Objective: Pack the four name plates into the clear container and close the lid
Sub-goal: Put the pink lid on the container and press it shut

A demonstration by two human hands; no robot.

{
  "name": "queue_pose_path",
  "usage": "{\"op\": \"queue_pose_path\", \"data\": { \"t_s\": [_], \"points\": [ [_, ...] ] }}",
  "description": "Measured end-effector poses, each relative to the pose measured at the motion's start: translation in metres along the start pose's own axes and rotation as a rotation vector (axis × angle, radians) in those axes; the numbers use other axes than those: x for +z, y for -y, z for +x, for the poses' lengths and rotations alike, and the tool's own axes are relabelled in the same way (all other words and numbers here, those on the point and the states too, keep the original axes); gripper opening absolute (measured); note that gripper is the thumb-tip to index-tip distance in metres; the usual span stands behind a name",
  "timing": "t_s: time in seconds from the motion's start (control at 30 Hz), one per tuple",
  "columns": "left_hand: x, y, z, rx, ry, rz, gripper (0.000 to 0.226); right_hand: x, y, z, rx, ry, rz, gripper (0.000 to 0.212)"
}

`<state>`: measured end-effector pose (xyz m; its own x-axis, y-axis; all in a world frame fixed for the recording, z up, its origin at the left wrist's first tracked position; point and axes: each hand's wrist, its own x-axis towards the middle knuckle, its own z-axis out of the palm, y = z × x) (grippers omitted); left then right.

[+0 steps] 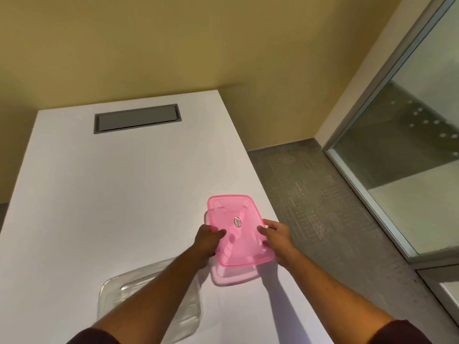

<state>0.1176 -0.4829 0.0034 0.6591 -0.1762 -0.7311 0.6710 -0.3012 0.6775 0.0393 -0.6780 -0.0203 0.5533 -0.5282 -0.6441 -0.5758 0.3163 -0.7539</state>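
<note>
Pink lid point(237, 228) held off the white table point(111, 194) near its right edge, left hand point(207, 240) clamped on the lid's left rim with thumb on top, right hand point(277, 238) clamped on the right rim the same way; a pale shadow of it on the tabletop just beneath. Clear container point(149, 301) resting on the table at near left, partly hidden under the left forearm; contents not discernible, no name plates to be made out anywhere. Probably the lid-handling step, whether setting aside or closing impossible to tell. To do it well: keep the lid level, grip even on both long sides, carry it left and nearer until the rounded corners line up over the container's rim, then lower flat and press round the edge rather than at the centre; with plates unpacked, better to park it flat on the bare far table. Lid: translucent, glossy plastic, rounded rectangle with raised rim, moulded ribs, small oval sticker at centre. Container: colourless, shiny, thin-walled, rounded corners; likely slippery and light. Grey recessed hatch point(137, 118) at the far end.
</note>
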Motion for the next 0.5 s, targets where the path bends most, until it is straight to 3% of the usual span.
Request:
{"op": "queue_pose_path", "data": {
  "t_s": [0.2, 0.33, 0.5],
  "points": [
    [-0.028, -0.009, -0.027, 0.064, 0.004, -0.408, 0.024, 0.016, 0.014, -0.028, 0.023, 0.138, 0.263, 0.037],
    [-0.047, -0.007, -0.043, 0.169, -0.093, -0.571, 0.025, 0.030, 0.013, -0.053, 0.074, 0.162, 0.385, 0.053],
    [-0.071, 0.007, -0.064, 0.131, -0.094, -0.844, 0.028, 0.060, 0.008, -0.087, 0.067, 0.301, 0.402, 0.061]
  ]
}}
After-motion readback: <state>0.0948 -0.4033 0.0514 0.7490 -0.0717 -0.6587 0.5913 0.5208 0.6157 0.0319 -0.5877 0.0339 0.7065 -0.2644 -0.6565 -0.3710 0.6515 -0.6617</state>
